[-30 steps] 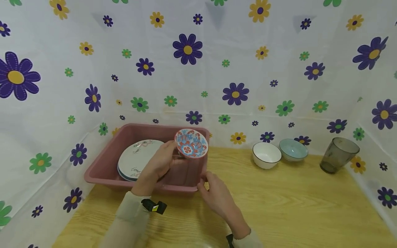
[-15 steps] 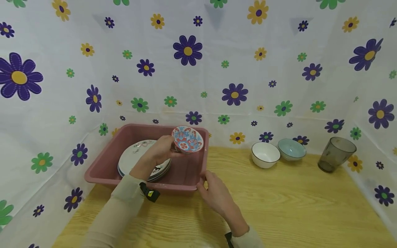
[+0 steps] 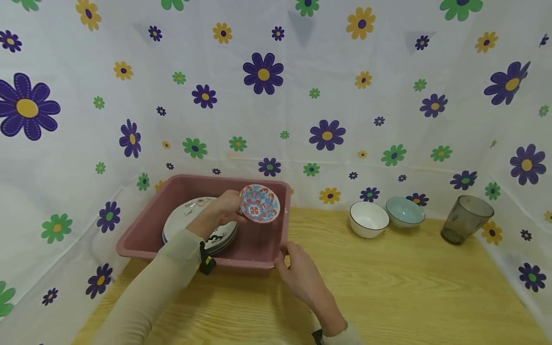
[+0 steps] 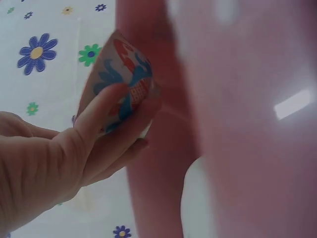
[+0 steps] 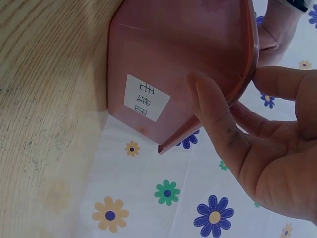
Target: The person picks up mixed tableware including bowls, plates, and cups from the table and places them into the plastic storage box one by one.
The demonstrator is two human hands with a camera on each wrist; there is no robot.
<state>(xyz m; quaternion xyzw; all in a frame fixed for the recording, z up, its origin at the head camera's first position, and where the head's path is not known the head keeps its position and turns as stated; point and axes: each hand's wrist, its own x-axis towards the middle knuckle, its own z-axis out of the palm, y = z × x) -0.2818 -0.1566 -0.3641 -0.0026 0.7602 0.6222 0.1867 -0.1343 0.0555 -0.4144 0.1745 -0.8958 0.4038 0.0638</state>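
Small patterned bowl [image 3: 259,203]: glossy ceramic, round, shallow, red-and-blue motif on white inside and out, tilted so its inside faces the camera. It sits in the air above the right half of the pink tub [image 3: 142,235], clear of the tub floor. Left hand [image 3: 222,207] grasps it, fingers [image 4: 111,106] curled round the outer wall and foot. Tub is smooth moulded plastic, rectangular, rounded corners, flared rim, white paper label with handwriting on one outer wall in the right wrist view. Inside on the left: a stack of flat white plates [image 3: 183,223] with dark printed markings, partly under the left forearm. Right hand [image 3: 302,275] grips the tub's near right corner, thumb over the rim, fingers on the outside wall. Tabletop [image 3: 409,287] is light wood-grain laminate, matte. To the right, well apart from the tub: white bowl [image 3: 369,219] with dark rim, touching or just beside a pale blue bowl [image 3: 404,212], then a smoky translucent tumbler [image 3: 465,219], upright. Back and side walls are white sheeting [image 3: 388,72], creased, printed with purple, green and yellow flowers.
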